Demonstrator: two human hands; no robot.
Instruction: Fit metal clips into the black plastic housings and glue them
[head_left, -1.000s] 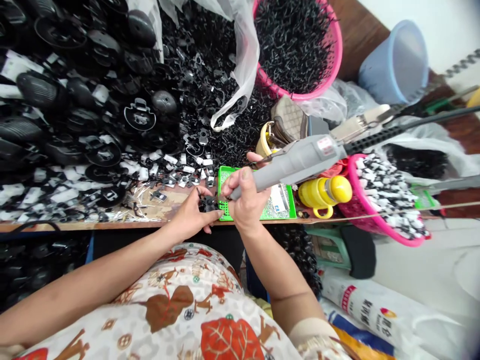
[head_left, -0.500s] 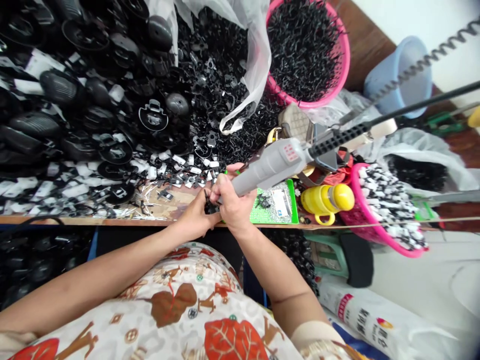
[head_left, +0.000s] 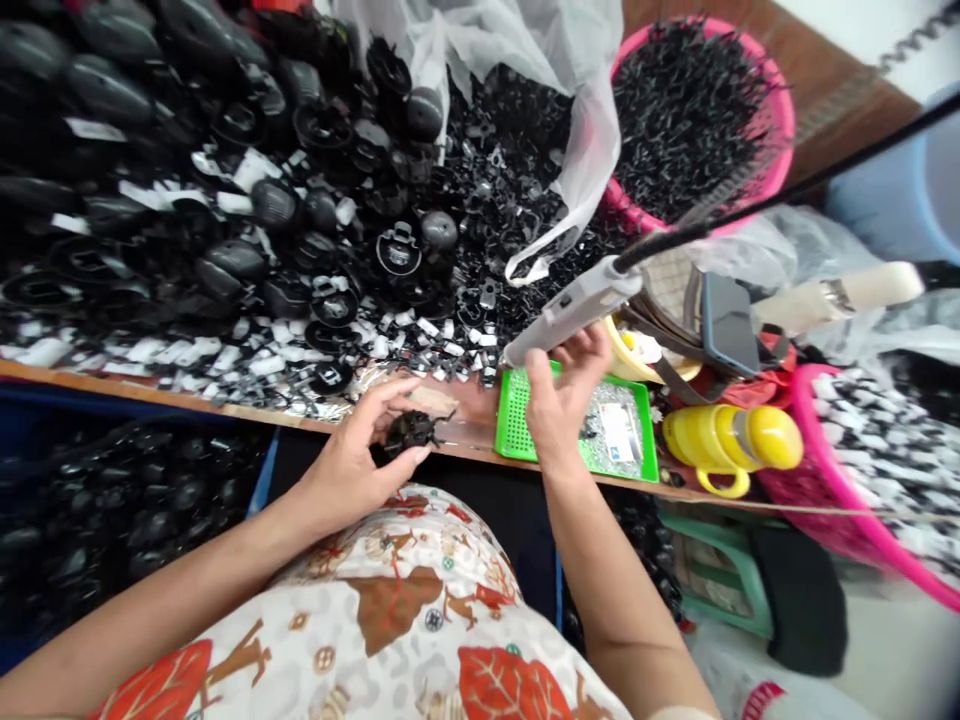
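Note:
My left hand [head_left: 364,455] curls around a black plastic part [head_left: 412,430], which has thin prongs sticking out to the right, at the table's front edge. My right hand [head_left: 561,405] is over the green tray [head_left: 517,430], its fingers apart. Just beyond the fingers a grey electric screwdriver [head_left: 574,308] hangs tilted from its black cord, tip toward the lower left. Whether the fingers still touch it I cannot tell. Small metal bits and a white label [head_left: 620,435] lie in the tray.
Black plastic housings [head_left: 232,260] and small white-and-black pieces [head_left: 262,350] are heaped at left. Behind stands a pink basket [head_left: 784,130] of black parts. A yellow bottle [head_left: 712,437], a phone [head_left: 731,320] and another pink basket [head_left: 840,490] lie to the right.
My hands have moved apart. The right hand's grip on the screwdriver has opened, and the screwdriver has swung up off the black part. The left hand keeps the part. The view has shifted left.

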